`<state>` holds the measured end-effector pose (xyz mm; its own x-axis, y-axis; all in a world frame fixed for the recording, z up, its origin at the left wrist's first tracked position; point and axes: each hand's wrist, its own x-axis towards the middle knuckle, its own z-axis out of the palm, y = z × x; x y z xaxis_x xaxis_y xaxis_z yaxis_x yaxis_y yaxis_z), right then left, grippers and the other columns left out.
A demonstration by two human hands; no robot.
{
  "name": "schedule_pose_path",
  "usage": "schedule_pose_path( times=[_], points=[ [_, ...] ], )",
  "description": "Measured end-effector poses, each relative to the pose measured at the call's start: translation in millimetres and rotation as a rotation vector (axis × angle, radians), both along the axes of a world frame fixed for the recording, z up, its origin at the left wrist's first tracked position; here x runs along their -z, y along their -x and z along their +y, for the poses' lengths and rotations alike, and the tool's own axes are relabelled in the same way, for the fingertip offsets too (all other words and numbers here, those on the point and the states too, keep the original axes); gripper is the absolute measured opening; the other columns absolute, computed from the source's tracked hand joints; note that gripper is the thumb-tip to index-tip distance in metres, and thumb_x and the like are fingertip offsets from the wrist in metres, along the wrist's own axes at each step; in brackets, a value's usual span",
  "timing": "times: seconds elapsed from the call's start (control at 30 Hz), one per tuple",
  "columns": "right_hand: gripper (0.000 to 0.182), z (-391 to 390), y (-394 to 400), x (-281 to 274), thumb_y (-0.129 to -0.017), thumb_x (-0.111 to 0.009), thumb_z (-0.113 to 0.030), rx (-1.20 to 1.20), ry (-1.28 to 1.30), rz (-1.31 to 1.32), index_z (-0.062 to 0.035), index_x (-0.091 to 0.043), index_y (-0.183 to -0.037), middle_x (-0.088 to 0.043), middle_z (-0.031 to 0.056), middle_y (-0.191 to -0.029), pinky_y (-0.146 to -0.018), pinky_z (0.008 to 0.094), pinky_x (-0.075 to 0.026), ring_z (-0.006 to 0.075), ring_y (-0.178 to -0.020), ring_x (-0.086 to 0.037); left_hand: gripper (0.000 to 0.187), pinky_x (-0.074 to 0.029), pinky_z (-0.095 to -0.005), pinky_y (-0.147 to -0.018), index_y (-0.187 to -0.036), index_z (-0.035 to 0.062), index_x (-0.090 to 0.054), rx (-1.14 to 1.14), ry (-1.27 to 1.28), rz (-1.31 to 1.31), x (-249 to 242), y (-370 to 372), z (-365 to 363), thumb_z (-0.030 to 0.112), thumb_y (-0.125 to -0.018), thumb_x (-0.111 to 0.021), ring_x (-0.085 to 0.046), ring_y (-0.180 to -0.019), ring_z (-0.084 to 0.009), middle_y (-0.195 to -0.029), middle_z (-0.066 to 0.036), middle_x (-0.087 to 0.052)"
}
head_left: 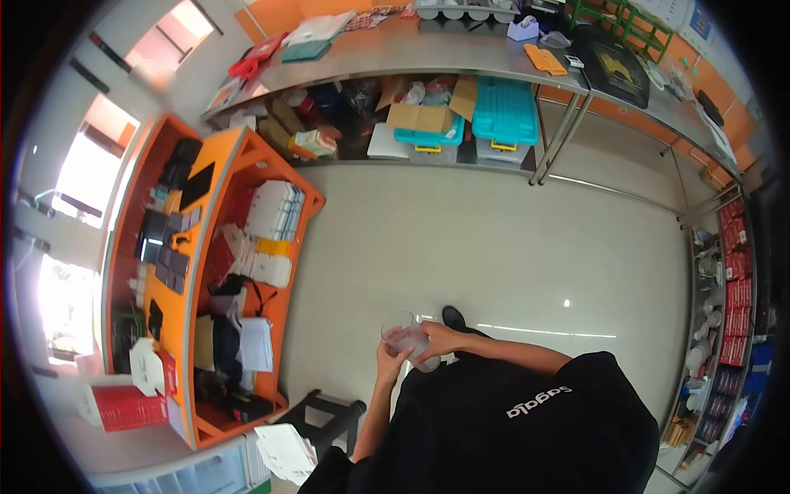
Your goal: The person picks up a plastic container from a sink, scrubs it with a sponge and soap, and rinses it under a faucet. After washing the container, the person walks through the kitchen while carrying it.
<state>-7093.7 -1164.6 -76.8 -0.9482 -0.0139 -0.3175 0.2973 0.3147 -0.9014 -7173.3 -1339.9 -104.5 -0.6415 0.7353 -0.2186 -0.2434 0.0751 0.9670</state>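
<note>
Near the middle of the head view, in front of the black shirt, a clear, see-through cup (401, 328) is held between both hands. My left hand (392, 359) has its fingers wrapped round the cup's near left side. On the right side my right hand (438, 341) grips it, with the fingers against its wall. The cup is tilted, and its lower part looks cloudy. Whether anything is inside it I cannot tell.
An orange shelf unit (211, 148) with boxes and papers stands at the left, a black stool (327, 405) beside it. Along the back runs a steel table (461, 49) with turquoise-lidded bins (505, 111) beneath. Stocked shelves (716, 329) line the right side.
</note>
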Motion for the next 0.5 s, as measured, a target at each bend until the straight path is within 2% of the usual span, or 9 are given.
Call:
schedule_pose_path(
  times=[0.1,0.17,0.2,0.23,0.3,0.33,0.4,0.43,0.5],
  points=[
    [0.071,43,37,25,-0.056,-0.08,-0.045,-0.13,0.011,0.077,-0.0004,-0.056,-0.106,-0.056,0.0157,-0.102,-0.079,0.0343,-0.046,0.0263,-0.093,-0.057,0.053,-0.04,-0.0343,-0.091,-0.117,0.0012,-0.044,-0.105,-0.072,-0.004,-8,34,26,0.002,-0.071,-0.068,-0.05,-0.108,-0.0216,-0.115,-0.012,-0.053],
    [0.071,81,67,34,-0.057,-0.079,-0.045,-0.119,0.125,0.048,-0.0003,-0.056,-0.108,-0.055,0.0163,-0.11,-0.081,0.0352,-0.046,0.0259,-0.098,-0.055,0.049,-0.041,-0.0352,-0.092,-0.12,-0.0007,-0.043,-0.357,-0.135,-0.022,-5,71,35,0.009,-0.076,-0.064,-0.052,-0.106,-0.0232,-0.115,-0.012,-0.052],
    [0.072,98,82,46,-0.061,-0.079,-0.04,-0.099,0.118,-0.041,-0.0011,-0.051,-0.115,-0.055,0.0139,-0.108,-0.079,0.0316,-0.047,0.0222,-0.094,-0.056,0.048,-0.042,-0.0361,-0.09,-0.12,-0.0004,-0.043,-0.399,-0.171,-0.065,-4,90,37,0.016,-0.08,-0.062,-0.051,-0.106,-0.0242,-0.115,-0.012,-0.051],
    [0.066,116,97,60,-0.064,-0.078,-0.037,-0.026,0.138,-0.057,-0.0016,-0.053,-0.113,-0.057,0.0126,-0.104,-0.077,0.0307,-0.047,0.0207,-0.09,-0.058,0.048,-0.042,-0.0361,-0.09,-0.12,-0.0004,-0.043,-0.413,-0.17,-0.066,-2,109,35,0.016,-0.08,-0.062,-0.051,-0.106,-0.0242,-0.115,-0.012,-0.051],
    [0.05,153,125,101,-0.069,-0.075,-0.03,0.115,0.137,-0.042,-0.0026,-0.057,-0.106,-0.061,0.0098,-0.095,-0.071,0.029,-0.049,0.0173,-0.081,-0.06,0.04,-0.044,-0.0336,-0.084,-0.116,0.0011,-0.046,-0.597,-0.185,-0.277,12,146,23,0.016,-0.082,-0.06,-0.054,-0.1,-0.0211,-0.108,-0.011,-0.055],
    [0.041,173,140,120,-0.071,-0.073,-0.026,0.181,0.111,-0.013,-0.0032,-0.059,-0.102,-0.063,0.0083,-0.089,-0.068,0.0283,-0.049,0.0153,-0.075,-0.061,0.04,-0.044,-0.0336,-0.084,-0.116,0.0011,-0.046,-0.611,-0.183,-0.281,26,168,15,0.016,-0.082,-0.06,-0.054,-0.1,-0.0211,-0.108,-0.011,-0.055],
    [0.03,215,166,143,-0.073,-0.07,-0.021,0.352,0.134,-0.161,-0.0043,-0.062,-0.097,-0.064,0.0072,-0.082,-0.065,0.0282,-0.049,0.0138,-0.071,-0.062,0.043,-0.045,-0.0335,-0.081,-0.112,0.0004,-0.05,-0.687,0.147,-0.295,66,195,-9,0.026,-0.08,-0.063,-0.056,-0.095,-0.022,-0.102,-0.012,-0.058],
    [0.031,237,174,145,-0.071,-0.071,-0.023,0.424,0.104,-0.16,-0.005,-0.063,-0.094,-0.065,0.0076,-0.081,-0.063,0.0288,-0.05,0.0146,-0.07,-0.062,0.043,-0.045,-0.0335,-0.081,-0.112,0.0004,-0.05,-0.706,0.157,-0.315,75,195,-22,0.026,-0.08,-0.063,-0.056,-0.095,-0.022,-0.102,-0.012,-0.058],
    [0.028,289,197,151,-0.069,-0.071,-0.024,0.537,-0.036,-0.208,-0.006,-0.064,-0.089,-0.066,0.0079,-0.079,-0.062,0.0298,-0.051,0.0161,-0.069,-0.063,0.056,-0.045,-0.0344,-0.078,-0.107,-0.0023,-0.053,-0.662,0.707,-0.051,93,210,-24,0.038,-0.072,-0.07,-0.058,-0.09,-0.0248,-0.098,-0.015,-0.059]
  ],
)
